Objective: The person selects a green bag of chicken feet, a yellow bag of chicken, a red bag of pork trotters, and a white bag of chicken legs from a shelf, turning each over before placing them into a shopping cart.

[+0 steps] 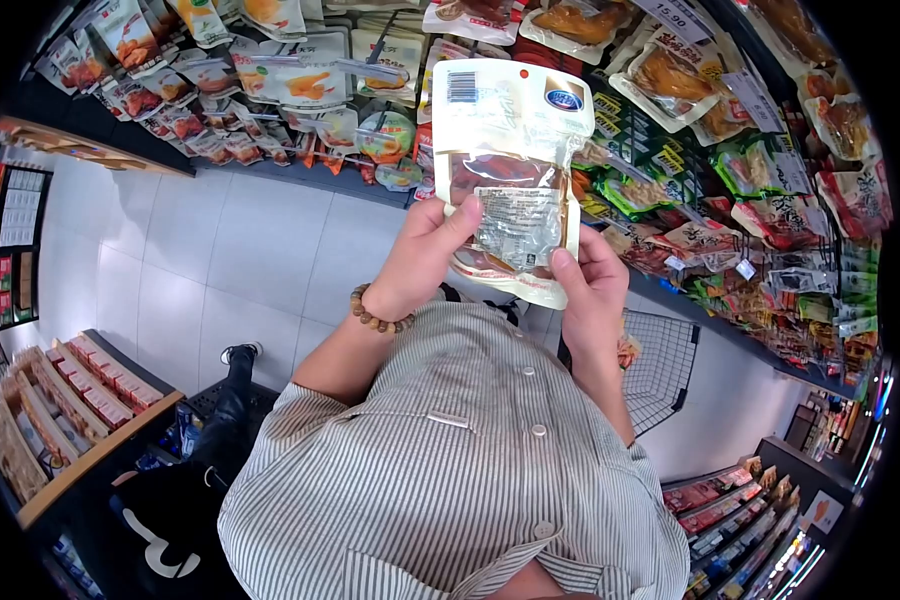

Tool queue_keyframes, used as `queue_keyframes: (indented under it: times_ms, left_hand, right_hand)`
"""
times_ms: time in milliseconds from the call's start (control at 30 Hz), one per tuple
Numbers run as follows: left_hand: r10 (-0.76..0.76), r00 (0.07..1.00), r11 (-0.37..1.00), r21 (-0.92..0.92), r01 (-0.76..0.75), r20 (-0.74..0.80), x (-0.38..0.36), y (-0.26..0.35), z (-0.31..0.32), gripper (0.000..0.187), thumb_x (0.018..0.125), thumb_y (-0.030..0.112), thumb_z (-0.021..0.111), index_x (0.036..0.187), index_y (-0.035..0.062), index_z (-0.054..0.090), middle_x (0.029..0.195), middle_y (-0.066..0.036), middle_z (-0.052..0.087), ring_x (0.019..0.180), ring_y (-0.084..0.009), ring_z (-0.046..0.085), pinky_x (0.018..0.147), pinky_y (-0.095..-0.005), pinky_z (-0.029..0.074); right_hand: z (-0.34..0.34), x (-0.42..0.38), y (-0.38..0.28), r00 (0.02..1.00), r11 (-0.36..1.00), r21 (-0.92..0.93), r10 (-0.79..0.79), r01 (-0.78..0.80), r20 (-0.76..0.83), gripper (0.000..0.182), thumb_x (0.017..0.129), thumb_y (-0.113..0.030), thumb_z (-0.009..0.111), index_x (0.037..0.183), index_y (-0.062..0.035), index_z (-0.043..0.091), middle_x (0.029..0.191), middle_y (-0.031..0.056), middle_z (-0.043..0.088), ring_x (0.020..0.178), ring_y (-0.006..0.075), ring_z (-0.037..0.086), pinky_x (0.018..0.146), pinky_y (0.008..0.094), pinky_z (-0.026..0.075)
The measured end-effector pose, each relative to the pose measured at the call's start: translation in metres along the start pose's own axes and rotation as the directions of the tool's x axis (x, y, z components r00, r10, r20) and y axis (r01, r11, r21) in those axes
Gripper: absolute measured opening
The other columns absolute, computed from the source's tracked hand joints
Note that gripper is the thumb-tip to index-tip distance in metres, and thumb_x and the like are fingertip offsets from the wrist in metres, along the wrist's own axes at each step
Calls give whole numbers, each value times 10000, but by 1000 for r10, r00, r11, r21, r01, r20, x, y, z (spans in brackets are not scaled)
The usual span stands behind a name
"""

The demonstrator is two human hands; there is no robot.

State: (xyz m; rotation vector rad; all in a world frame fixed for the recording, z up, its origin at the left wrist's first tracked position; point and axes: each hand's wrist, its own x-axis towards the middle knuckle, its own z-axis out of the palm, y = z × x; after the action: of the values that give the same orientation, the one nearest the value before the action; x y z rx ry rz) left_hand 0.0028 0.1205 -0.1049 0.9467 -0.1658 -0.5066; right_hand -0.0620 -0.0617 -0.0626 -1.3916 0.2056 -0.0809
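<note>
A vacuum-sealed food packet (515, 125) is held up in front of my chest, its printed back facing me with a barcode at the top left. Through its clear window dark brown food shows, behind a label (518, 225) of small print. My left hand (432, 245) grips the packet's lower left edge, thumb on the front. On the lower right edge my right hand (592, 285) pinches it the same way. The fingers behind the packet are hidden.
Hanging packets of snacks (305, 75) fill the rack ahead, with price tags (755, 98) on the right. A wire shopping cart (660, 365) stands at my right. Another person's leg (232, 410) is behind on the left, near a shelf of boxes (100, 380).
</note>
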Motion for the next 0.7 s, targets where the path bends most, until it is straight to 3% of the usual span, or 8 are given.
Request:
queue_keyframes:
  times_ms: [233,400,500,633,700]
  left_hand:
    - [46,998,998,-31,-47,-45,2,2,4,380,1021,301,482,1143,-35,611,1075,-64,669,942,-103,619,824,-263,484]
    - [38,999,998,-57,-40,-31,0,4,7,377,1021,297,482,1123,-39,618,1049,-60,675,920,-97,616,809,-259,479]
    - [41,998,999,-21,-42,-58,-1,4,8,373,1022,291,478,1114,-41,620,1038,-60,677,910,-93,615,804,-253,478]
    - [62,997,997,-43,-63,-42,0,1,6,374,1023,286,475,1103,-49,619,1048,-70,675,915,-97,619,808,-250,479]
    - [52,998,996,-69,-55,-45,1,0,7,373,1023,283,473,1102,-50,618,1053,-74,675,915,-99,622,810,-250,481]
  right_hand:
    - [2,-1,3,999,999,25,-42,43,-32,206,968,-79,560,1137,38,559,985,84,686,846,85,638,766,230,519]
    - [-4,0,13,991,987,111,-108,116,-78,53,988,-69,520,978,-17,517,868,39,665,731,35,581,689,188,470]
    - [-8,0,17,995,988,130,-78,86,-62,77,985,-104,545,946,-49,508,948,43,647,821,63,594,764,221,486]
    - [-6,0,16,995,984,148,-88,95,-55,72,986,-100,541,946,-55,501,951,44,644,824,63,591,767,224,486]
    - [-4,1,16,993,982,167,-75,90,-91,77,977,-88,557,933,-51,506,858,23,649,742,29,568,701,185,456]
